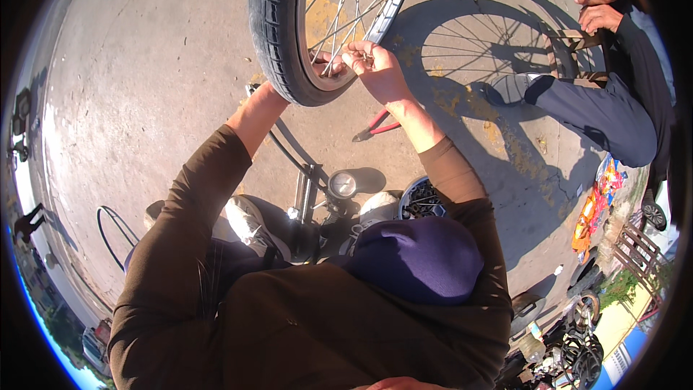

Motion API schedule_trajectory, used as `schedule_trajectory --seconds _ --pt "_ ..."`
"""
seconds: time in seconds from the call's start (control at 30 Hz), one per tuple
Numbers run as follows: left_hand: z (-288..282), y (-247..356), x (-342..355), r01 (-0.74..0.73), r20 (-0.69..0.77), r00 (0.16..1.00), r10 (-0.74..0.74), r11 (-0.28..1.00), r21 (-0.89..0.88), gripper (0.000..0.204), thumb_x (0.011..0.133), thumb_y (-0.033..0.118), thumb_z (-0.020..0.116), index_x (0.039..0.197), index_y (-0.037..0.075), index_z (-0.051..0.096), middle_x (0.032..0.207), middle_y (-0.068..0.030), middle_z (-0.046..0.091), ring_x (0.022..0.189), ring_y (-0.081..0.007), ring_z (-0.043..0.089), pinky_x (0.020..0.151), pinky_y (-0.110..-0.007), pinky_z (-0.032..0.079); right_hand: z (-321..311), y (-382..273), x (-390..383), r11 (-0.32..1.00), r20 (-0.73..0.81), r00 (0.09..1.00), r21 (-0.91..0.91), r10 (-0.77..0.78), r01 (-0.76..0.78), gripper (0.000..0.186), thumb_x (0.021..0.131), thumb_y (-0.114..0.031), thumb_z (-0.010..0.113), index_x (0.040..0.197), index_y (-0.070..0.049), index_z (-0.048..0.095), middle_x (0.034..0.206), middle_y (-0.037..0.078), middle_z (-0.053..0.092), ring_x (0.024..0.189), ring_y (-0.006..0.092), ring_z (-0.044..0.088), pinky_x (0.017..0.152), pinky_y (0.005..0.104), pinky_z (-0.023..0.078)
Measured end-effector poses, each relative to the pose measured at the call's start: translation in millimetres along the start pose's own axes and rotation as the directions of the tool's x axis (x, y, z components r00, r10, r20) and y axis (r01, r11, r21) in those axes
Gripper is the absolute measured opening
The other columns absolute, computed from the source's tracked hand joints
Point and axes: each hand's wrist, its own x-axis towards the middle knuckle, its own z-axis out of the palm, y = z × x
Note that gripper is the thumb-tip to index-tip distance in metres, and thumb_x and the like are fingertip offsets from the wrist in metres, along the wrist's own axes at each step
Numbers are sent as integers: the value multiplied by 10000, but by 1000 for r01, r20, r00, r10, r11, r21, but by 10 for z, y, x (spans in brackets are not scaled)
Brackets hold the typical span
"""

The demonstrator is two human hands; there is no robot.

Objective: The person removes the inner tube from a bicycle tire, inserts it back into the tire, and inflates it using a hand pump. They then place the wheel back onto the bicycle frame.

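Observation:
A bicycle wheel with a black tyre (276,36) and thin spokes stands in front of me, its lower rim at my hands. My left hand (326,65) reaches behind the tyre. Its curled fingers show through the spokes on the inner side of the rim, while the tyre covers the palm. On the right, my right hand (374,71) is closed in a pinch beside the rim and spokes; whatever its fingertips hold is too small to make out. Red-handled pliers (377,127) lie on the ground below my right wrist.
Between my shoes stands a floor pump with a round gauge (342,185), its hose running up toward the wheel. A container of small dark parts (421,201) is by my right foot. Another person's hands (600,1) and bent leg (599,112) are at the right, near orange packaging (593,209).

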Motion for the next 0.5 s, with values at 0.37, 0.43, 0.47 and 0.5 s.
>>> schedule_trajectory --seconds 0.37,0.43,0.47,0.5 --pt "-349 -229 100 38 311 946 87 926 -376 693 816 326 722 1254 -149 471 1132 -186 618 1059 -247 615 920 -305 509 -245 -216 -47 689 286 945 654 157 -312 250 985 -163 481 1115 13 603 1017 112 647 856 192 616 819 322 526" --pt "-421 -243 117 9 330 939 95 954 -300 736 804 363 731 1262 -149 466 1150 -182 607 1128 -255 575 976 -325 477 -215 -275 -33 853 244 958 458 148 -248 245 981 -175 509 1104 3 623 1021 100 655 881 169 619 832 310 524" --pt "-459 -249 121 2 336 938 90 965 -262 744 801 376 734 1261 -147 471 1144 -173 610 1129 -252 572 981 -321 470 -249 -337 -13 940 227 963 269 148 -208 242 978 -176 519 1100 0 632 1017 94 660 898 155 620 841 300 523" --pt "-399 -216 111 5 328 942 78 969 -246 694 801 364 738 1227 -126 497 1124 -152 616 1100 -233 576 959 -302 474 -292 -398 -9 985 203 968 67 146 -162 238 975 -178 529 1095 -4 640 1013 87 665 915 142 620 849 290 522"
